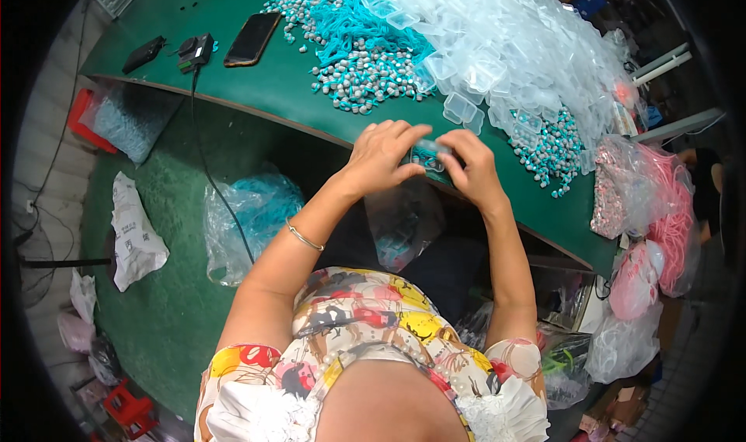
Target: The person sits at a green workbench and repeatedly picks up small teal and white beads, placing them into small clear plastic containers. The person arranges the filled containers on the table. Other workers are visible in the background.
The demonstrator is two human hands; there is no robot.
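My left hand (381, 156) and my right hand (470, 166) meet at the near edge of the green table (256, 84). Together they pinch a small clear plastic case (427, 153) with something teal inside it. Just beyond the hands lie a pile of teal cords with grey and teal beads (361, 49) and a big heap of empty clear plastic cases (497, 45). A few loose cases (462, 111) sit right above my fingers.
A dark phone (252, 38), a black charger with cable (194, 52) and a small black device (144, 53) lie at the table's left. Bags of teal cords (252, 209) stand on the floor; bags of pink cords (660, 209) hang at the right.
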